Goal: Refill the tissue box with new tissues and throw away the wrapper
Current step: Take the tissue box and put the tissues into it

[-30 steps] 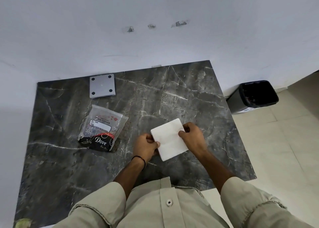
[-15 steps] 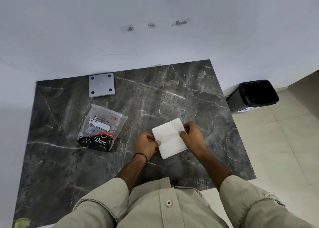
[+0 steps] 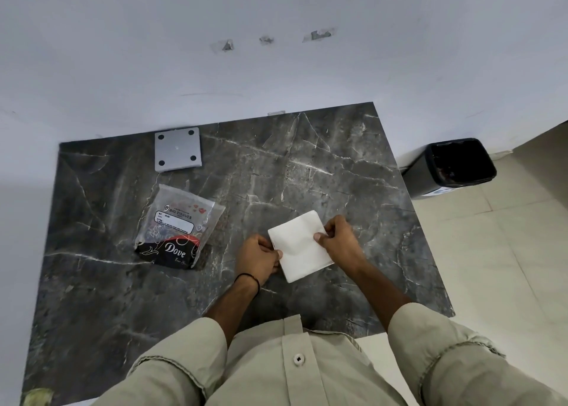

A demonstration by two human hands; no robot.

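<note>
Tissues [image 3: 299,246], a square white stack, sit a touch lower and nearer the body than a second ago, with the far corner tipped away from the person as before. The left hand [image 3: 257,258] stays on the stack's left edge, fingers curled together and pinching it, thumb tip lying on the top sheet. The right hand [image 3: 339,239] keeps its pinch on the right edge, thumb on top, the other fingers folded under and out of sight. Whether the stack rests on the table [image 3: 307,166] or is held just above it cannot be told.

The tabletop is dark grey marble with pale veins, smooth and faintly glossy. The wrapper [image 3: 178,226], crinkled clear plastic with a black and red printed band, lies flat to the left, well apart from the hands and unmoved. Beyond it sits a flat square grey plate [image 3: 178,152] with four dark holes at its corners. A black bin [image 3: 455,166] lined with a dark bag stands on the pale tiled floor, right of the table.
</note>
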